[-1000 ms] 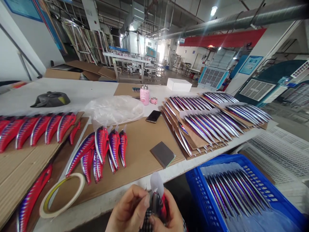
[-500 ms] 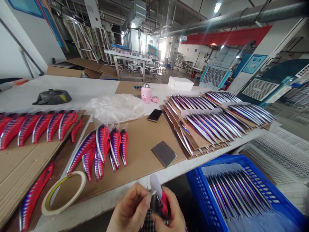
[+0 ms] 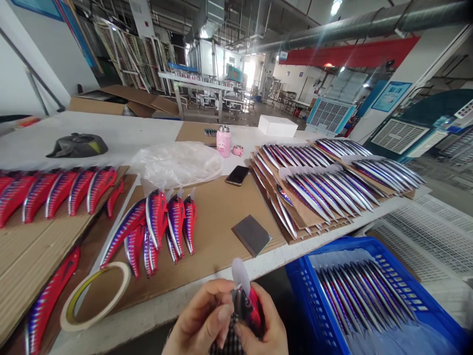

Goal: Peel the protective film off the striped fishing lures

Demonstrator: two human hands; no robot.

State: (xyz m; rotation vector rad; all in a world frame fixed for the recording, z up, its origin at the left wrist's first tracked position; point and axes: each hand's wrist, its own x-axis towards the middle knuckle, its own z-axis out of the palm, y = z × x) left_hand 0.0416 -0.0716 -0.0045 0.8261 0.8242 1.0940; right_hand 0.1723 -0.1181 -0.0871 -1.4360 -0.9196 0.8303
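Note:
My right hand (image 3: 266,323) is wrapped around a red and dark fishing lure (image 3: 252,308) in front of the table edge. The lure's clear rounded bill (image 3: 241,273) points up and away from me. My left hand (image 3: 205,315) has its thumb and fingers pinched together close to the lure's nose, at the base of the bill. Whatever sits between those fingertips is too small to make out. On the cardboard beyond, several red and purple lures (image 3: 157,217) lie in a cluster, and a dark grey square pad (image 3: 252,235) rests to their right.
A tape roll (image 3: 66,315) lies at the front left, beside cardboard bearing a row of red lures (image 3: 55,197). Silver-purple lures (image 3: 314,192) cover stacked cardboard at right. Below stands a blue basket (image 3: 306,296) of lures. A phone (image 3: 237,175), pink bottle (image 3: 223,143) and plastic bag (image 3: 177,162) sit farther back.
The lure in my right hand has turned slightly, with its bill a little higher and farther right. My left fingers have shifted slightly at its nose.

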